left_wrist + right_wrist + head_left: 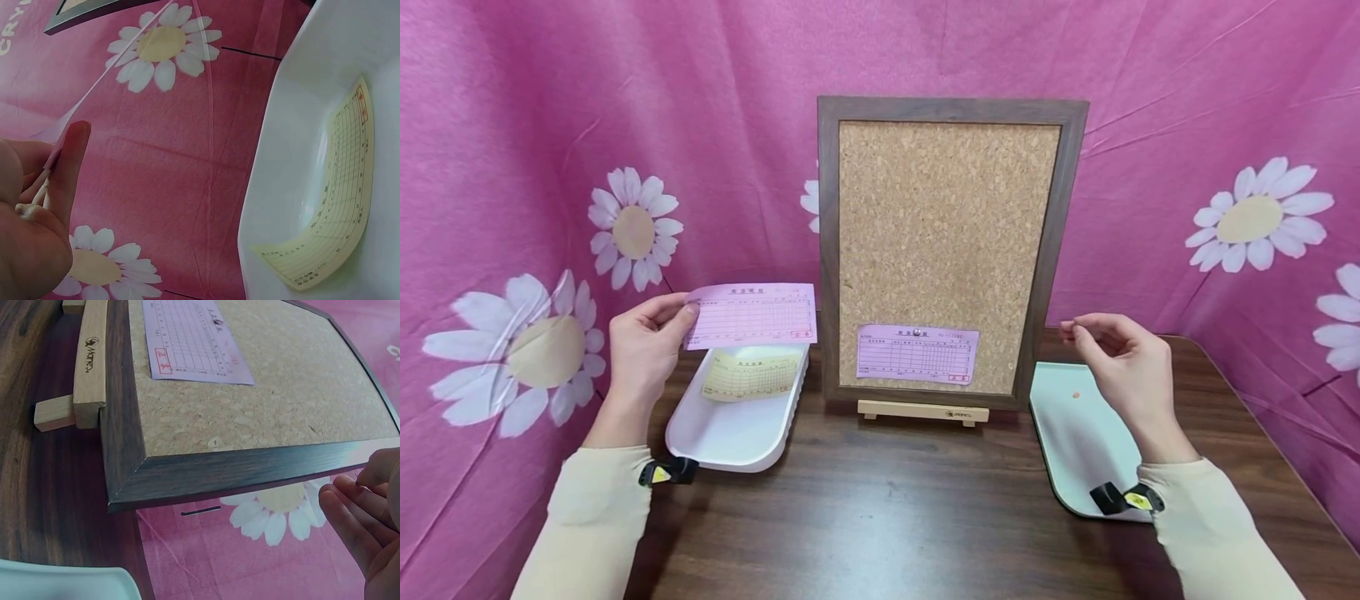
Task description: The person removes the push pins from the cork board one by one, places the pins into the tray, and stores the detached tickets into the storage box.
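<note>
My left hand (647, 342) pinches a pink receipt slip (752, 317) by its left edge, above the white tray (730, 446). In that tray lies a curved yellow receipt slip (350, 187). My right hand (1127, 367) is raised over the pale green tray (1097, 450), right of the corkboard (947, 225). Its thumb and index fingertip meet on a tiny pin, mostly hidden; only a thin dark tip shows in the right wrist view. Another pink receipt slip (917, 354) hangs low on the cork, fastened near its top by a shiny pin (917, 332).
A dark wooden frame (1047, 250) surrounds the cork, which leans on a light wooden stand (922, 412). One small orange piece (1076, 395) lies in the green tray. Brown wooden table (880, 517) runs in front; pink flowered cloth (737, 125) hangs behind and at both sides.
</note>
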The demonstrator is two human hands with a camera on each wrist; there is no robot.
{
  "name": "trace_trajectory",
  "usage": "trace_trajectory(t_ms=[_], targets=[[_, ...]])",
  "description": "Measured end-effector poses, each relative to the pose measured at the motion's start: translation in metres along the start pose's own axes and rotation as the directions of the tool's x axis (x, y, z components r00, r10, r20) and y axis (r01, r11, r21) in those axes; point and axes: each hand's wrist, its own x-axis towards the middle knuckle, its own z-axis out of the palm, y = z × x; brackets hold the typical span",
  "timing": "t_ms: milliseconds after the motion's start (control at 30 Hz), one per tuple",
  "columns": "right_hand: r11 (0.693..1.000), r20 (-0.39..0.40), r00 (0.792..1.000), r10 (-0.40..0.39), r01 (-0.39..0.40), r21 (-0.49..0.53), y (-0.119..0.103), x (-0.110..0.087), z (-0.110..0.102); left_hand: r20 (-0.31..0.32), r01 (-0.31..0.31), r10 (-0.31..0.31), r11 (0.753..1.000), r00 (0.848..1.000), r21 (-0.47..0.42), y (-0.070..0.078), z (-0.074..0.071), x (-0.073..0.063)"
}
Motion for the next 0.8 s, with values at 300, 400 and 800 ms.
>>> trace_trajectory(t_ms=[300,400,800], targets=[[0.999,-0.006,0.999,0.047,-0.047,-0.007,0.01,-0.005,-0.003,0.011,0.018,-0.019,0.997,1.0,0.071,0.0,-0.009,-0.004],[0.998,-0.01,0.998,0.063,-0.064,-0.022,0.015,-0.007,-0.005,0.017,0.015,-0.016,0.995,1.0,0.099,-0.002,-0.013,-0.004],[0.995,0.01,0.996,0.092,-0.092,-0.033,0.024,-0.016,-0.011,0.059,-0.008,-0.001,0.989,0.998,0.145,-0.009,-0.019,-0.005]])
